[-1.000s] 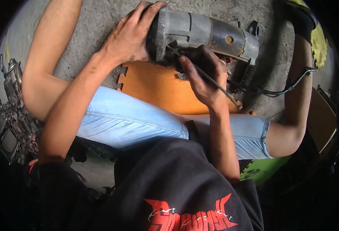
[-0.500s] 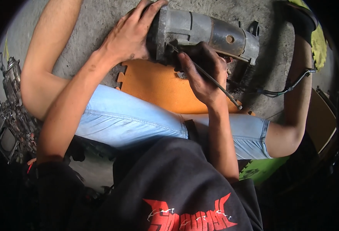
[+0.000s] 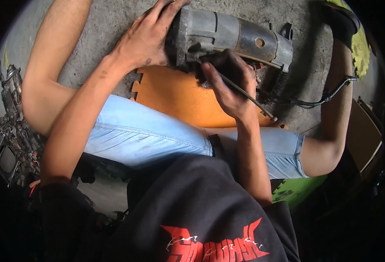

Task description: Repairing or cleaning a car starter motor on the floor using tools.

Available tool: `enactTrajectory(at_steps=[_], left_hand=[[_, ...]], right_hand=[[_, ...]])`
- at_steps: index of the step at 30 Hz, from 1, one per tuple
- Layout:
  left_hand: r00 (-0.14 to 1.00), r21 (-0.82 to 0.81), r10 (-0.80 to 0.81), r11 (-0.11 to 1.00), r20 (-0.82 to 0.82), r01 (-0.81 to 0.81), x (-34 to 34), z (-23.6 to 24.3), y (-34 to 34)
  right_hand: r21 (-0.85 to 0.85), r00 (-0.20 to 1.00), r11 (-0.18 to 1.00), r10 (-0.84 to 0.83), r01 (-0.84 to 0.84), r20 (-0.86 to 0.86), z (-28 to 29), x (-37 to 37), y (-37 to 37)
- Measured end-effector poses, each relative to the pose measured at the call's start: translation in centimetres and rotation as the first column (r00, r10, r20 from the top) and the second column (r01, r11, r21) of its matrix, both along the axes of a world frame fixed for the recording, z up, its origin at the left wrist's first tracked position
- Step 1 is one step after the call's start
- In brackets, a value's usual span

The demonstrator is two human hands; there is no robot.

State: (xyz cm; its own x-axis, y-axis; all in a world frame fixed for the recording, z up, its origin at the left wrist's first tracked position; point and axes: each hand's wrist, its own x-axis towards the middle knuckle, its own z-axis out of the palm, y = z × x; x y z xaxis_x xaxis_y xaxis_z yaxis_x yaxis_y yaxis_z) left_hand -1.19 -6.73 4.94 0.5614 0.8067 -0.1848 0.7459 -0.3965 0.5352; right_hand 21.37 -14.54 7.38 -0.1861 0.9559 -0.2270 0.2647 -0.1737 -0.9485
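A grey cylindrical starter motor (image 3: 218,30), with a dark rusty band, lies on its side on the concrete. My left hand (image 3: 146,41) is closed round its flanged left end (image 3: 181,32). My right hand (image 3: 231,87), blackened at the fingers, grips a long thin metal rod (image 3: 262,108) slanting from the motor's lower left down to the right, with a small head at its lower end. The rod's upper end is among dark fingers at the housing, hard to make out. An orange foam mat (image 3: 166,100) lies below the motor.
A cable (image 3: 310,105) runs right toward my leg. Piled metal parts (image 3: 17,113) sit at the far left. A yellow mat (image 3: 359,52) and a cardboard piece (image 3: 362,135) are at the right. A green mat (image 3: 299,190) shows beside my thigh.
The motor and my left hand have shifted slightly left and up. My right hand has moved very little, still on the rod.
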Motion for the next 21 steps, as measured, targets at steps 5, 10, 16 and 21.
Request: enactTrajectory(at_steps=[5,10,16,21], left_hand=[[1.0,0.123,-0.007,0.992,0.012,0.005,-0.2,-0.4,-0.2],[0.998,0.137,-0.044,0.989,-0.038,0.049,0.1,-0.3,-0.2],[0.998,0.104,0.017,0.994,0.054,-0.022,0.5,-0.2,-0.2],[0.989,0.144,0.062,0.986,0.136,-0.081,0.1,-1.6,-0.1]], right_hand=[[-0.005,0.988,0.999,-0.049,0.049,-0.143,-0.7,-0.1,-0.5],[-0.024,0.98,0.998,-0.058,0.054,-0.192,-1.1,0.0,-1.3],[-0.034,0.995,0.999,-0.033,0.03,-0.094,-0.2,-0.1,-0.3],[-0.096,0.973,0.991,-0.113,0.095,-0.201,-0.8,0.0,-0.4]])
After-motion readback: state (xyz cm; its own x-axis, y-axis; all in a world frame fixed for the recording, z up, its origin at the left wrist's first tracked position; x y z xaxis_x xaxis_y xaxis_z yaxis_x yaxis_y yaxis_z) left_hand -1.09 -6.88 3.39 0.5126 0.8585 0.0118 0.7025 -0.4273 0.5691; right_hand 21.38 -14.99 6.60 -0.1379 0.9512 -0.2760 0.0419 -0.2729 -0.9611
